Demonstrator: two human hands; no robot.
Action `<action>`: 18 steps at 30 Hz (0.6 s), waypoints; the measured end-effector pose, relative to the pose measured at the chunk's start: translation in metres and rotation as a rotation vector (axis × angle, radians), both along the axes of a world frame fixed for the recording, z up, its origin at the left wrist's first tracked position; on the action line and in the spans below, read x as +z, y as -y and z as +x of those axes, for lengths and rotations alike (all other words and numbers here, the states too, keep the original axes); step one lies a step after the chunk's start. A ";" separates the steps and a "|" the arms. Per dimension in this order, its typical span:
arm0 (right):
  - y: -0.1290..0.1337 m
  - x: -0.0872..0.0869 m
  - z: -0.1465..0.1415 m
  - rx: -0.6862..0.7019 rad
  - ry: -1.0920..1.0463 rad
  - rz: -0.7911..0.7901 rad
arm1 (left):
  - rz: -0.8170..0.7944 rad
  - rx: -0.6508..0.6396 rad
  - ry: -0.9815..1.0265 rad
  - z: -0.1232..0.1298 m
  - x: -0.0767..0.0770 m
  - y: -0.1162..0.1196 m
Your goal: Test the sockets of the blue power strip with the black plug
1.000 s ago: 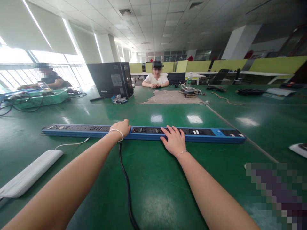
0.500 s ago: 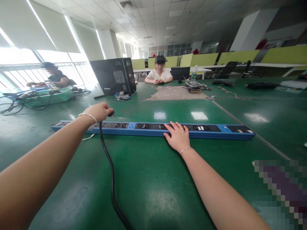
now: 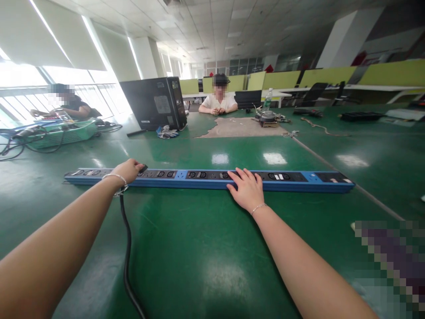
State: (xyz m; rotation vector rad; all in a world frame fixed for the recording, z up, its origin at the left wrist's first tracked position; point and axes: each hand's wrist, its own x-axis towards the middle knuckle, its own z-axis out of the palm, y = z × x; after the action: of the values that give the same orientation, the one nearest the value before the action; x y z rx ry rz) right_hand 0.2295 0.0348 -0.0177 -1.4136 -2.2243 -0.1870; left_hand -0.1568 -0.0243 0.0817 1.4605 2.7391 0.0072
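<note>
A long blue power strip (image 3: 186,184) with black socket panels lies crosswise on the green table. Over its left part, my left hand (image 3: 128,170) is closed on a black plug (image 3: 143,169), low at the sockets; whether the pins are in a socket is hidden. The plug's thick black cord (image 3: 126,248) runs from under my left wrist down toward the near edge. My right hand (image 3: 246,188) lies with fingers spread across the strip right of its middle, holding nothing.
Behind the strip stand a black computer case (image 3: 154,104), grey-blue gloves (image 3: 167,132) and a green basket (image 3: 63,133) with cables. A bottle (image 3: 267,99) stands farther back. One person (image 3: 219,103) sits opposite, another (image 3: 75,104) at far left.
My left hand has moved down and left with the plug, from above the strip to its sockets. The cord has swung left. My right hand has stayed on the strip.
</note>
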 end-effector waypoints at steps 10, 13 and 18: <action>0.001 0.001 0.000 0.000 -0.004 -0.013 | -0.051 -0.032 -0.009 -0.003 -0.012 -0.010; 0.002 0.001 0.000 0.000 -0.009 -0.007 | -0.072 -0.045 -0.022 -0.001 -0.013 -0.011; 0.001 0.001 0.000 0.002 -0.013 -0.006 | -0.097 -0.055 -0.044 0.000 -0.012 -0.015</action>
State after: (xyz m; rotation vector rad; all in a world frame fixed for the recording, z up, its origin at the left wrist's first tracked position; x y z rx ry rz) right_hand 0.2290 0.0335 -0.0165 -1.4121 -2.2170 -0.1709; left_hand -0.1564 -0.0092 0.0693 1.5271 2.6905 -0.1590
